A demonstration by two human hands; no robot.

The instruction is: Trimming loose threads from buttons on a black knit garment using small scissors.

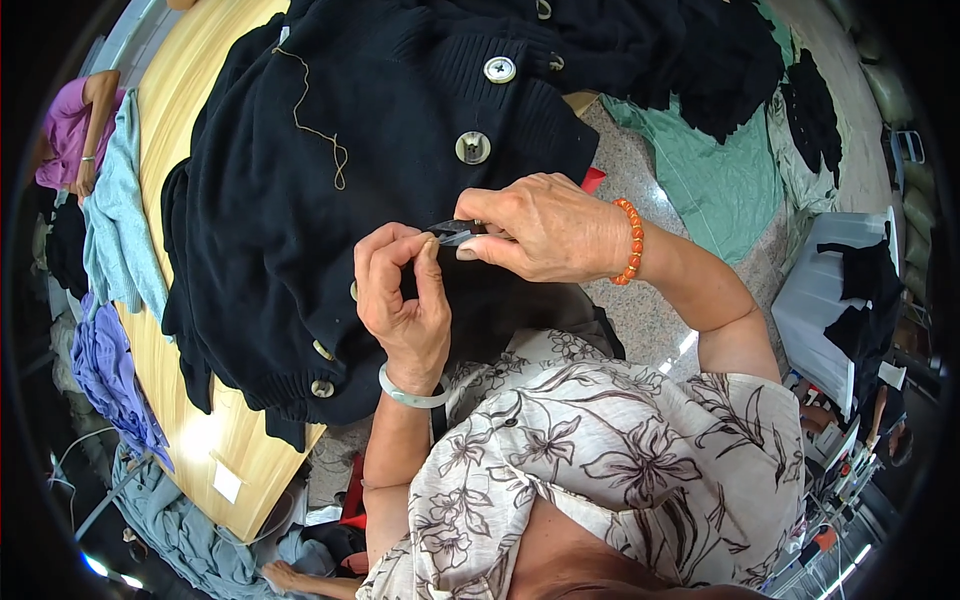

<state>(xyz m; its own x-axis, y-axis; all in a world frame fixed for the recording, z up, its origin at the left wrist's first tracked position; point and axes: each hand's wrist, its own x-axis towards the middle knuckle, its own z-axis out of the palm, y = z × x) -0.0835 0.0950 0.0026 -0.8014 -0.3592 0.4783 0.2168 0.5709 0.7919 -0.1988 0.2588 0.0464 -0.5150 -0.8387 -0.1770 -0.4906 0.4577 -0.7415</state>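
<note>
A black knitted cardigan (260, 220) with a ribbed button band lies spread in front of me. Pale round buttons sit along it, among them one large button (473, 148) just beyond my hands and another button (499, 69) farther up. My right hand (555, 230) is closed around small thread snips (455, 234), dark with a silvery blade, pointing left. Thumb and forefinger of my left hand (405, 290) are pinched together at the tip of the snips; whatever lies between them is too small to make out. A loose tan thread (310, 125) trails over the cardigan.
The wooden table (180, 130) curves along the left, with a light blue knit (118, 205) and a purple garment (110, 375) at its edge. Another person (75, 130) stands at the far left. Green fabric (715, 175) and a white bin (825, 300) are at right.
</note>
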